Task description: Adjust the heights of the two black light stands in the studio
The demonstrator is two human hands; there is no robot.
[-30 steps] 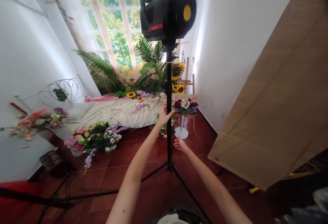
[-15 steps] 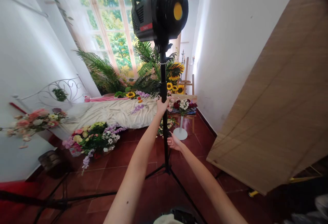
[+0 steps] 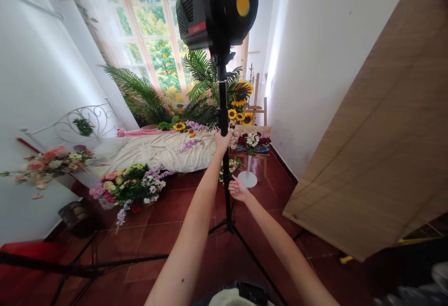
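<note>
Hands first: right hand [image 3: 238, 189] sits open-palmed just beside the stand pole [image 3: 226, 175], not gripping; left hand [image 3: 222, 141] is wrapped around it higher up. Studio light [image 3: 217, 10] sits on top at 12 o'clock (pretty top-heavy), so a one-handed hold could probably let it tip toward the flowers [image 3: 250, 142] just behind.
</note>
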